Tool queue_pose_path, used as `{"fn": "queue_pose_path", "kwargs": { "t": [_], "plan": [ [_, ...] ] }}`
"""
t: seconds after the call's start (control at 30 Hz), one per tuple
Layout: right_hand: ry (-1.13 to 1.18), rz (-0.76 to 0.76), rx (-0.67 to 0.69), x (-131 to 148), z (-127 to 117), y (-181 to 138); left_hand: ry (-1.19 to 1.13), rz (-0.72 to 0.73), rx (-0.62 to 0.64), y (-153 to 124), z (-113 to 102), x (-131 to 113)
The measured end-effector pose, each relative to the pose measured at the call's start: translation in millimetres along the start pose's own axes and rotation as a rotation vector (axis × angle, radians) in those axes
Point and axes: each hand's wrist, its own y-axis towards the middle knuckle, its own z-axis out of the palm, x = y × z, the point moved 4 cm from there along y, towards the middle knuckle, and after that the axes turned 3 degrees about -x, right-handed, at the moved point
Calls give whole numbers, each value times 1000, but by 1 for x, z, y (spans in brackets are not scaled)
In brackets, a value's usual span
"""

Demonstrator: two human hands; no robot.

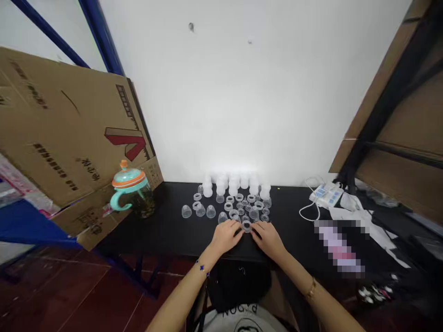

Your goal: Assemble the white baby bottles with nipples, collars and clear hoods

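Observation:
My left hand (226,236) and my right hand (267,236) rest side by side near the front edge of a black table (173,230). Between their fingertips lies a small clear plastic ring (246,225), and both hands pinch it from either side. Just beyond them lie several loose clear rings and small clear cups (238,207). A row of white translucent bottles (235,183) stands behind those, against the white wall.
A teal and orange lidded cup (131,193) stands at the table's left, beside large cardboard boxes (69,133). A white device with cables (325,196) and papers lie at the right. A dark shelf frame (391,115) rises on the right.

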Motion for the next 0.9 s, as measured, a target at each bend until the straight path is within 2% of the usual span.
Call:
{"fn": "queue_pose_path", "kwargs": {
  "t": [0.37, 0.63, 0.9],
  "plan": [
    [22, 25, -50, 2, -9, 4, -11, 72, -53, 4, -10, -3],
    [-40, 159, -188, -4, -19, 5, -21, 173, -21, 3, -7, -6],
    [-86, 201, -126, -8, -10, 2, -7, 121, -60, 2, -2, 2]
  ]
}}
